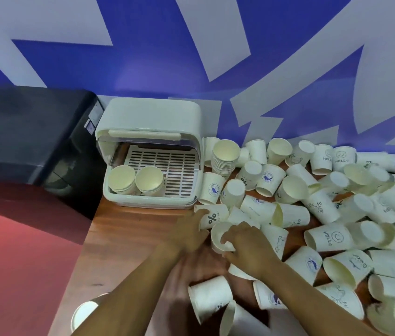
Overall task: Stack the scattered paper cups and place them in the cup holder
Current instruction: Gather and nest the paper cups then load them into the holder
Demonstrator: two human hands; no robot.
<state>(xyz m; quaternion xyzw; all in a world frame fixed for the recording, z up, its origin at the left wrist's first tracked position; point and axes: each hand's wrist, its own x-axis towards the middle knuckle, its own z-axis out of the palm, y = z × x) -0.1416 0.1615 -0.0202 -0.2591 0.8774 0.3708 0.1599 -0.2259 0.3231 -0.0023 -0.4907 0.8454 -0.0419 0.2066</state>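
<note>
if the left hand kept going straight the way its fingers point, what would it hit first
The left hand already touches the white paper cup printed with a black percent sign. Pushing on, it would likely shove that cup toward the upright white paper cup with a blue round logo; depth is uncertain.

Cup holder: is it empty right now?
No. Two cup stacks already stand at the front left of the cup holder, on its slotted tray under the raised lid.

Wooden table (128, 229) under scattered paper cups (325, 209) (mostly tipped over), white cup holder (151, 132), black machine (29, 132).
</note>
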